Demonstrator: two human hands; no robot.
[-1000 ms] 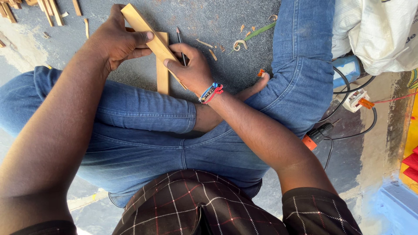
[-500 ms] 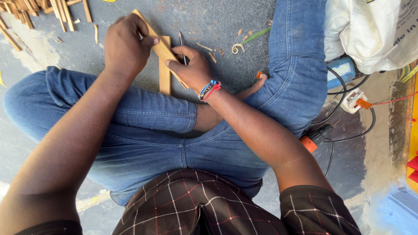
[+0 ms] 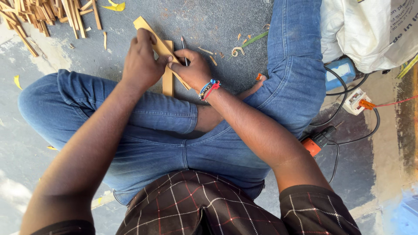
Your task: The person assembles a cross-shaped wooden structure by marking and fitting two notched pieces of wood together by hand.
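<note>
Head view, looking straight down at a person sitting cross-legged in blue jeans on a grey concrete floor (image 3: pixel 226 17). The left hand (image 3: pixel 141 63) is closed over a flat, pale wooden strip (image 3: pixel 146 27) that lies slanted, its free end pointing up and to the left beyond the knuckles. The right hand (image 3: pixel 191 69) — a beaded bracelet (image 3: pixel 208 88) in blue, white and red at its wrist — pinches the same strip from the other side, thumb and fingers pressed onto it, and a dark pencil (image 3: pixel 183 43) stands up out of this hand's grip. Beneath the slanted strip lies a second wooden strip (image 3: pixel 168 82), upright in the picture and touching the first where they cross, just ahead of the folded shins.

Top left, well apart from the hands, sits a heap of thin wood offcuts (image 3: pixel 43 13). Curled shavings (image 3: pixel 237 50) are scattered near the right knee. To the right lie a white sack (image 3: pixel 370 30), a blue box-shaped device (image 3: pixel 344 69), black cables (image 3: pixel 348 139) and an orange-and-black tool (image 3: pixel 315 141).
</note>
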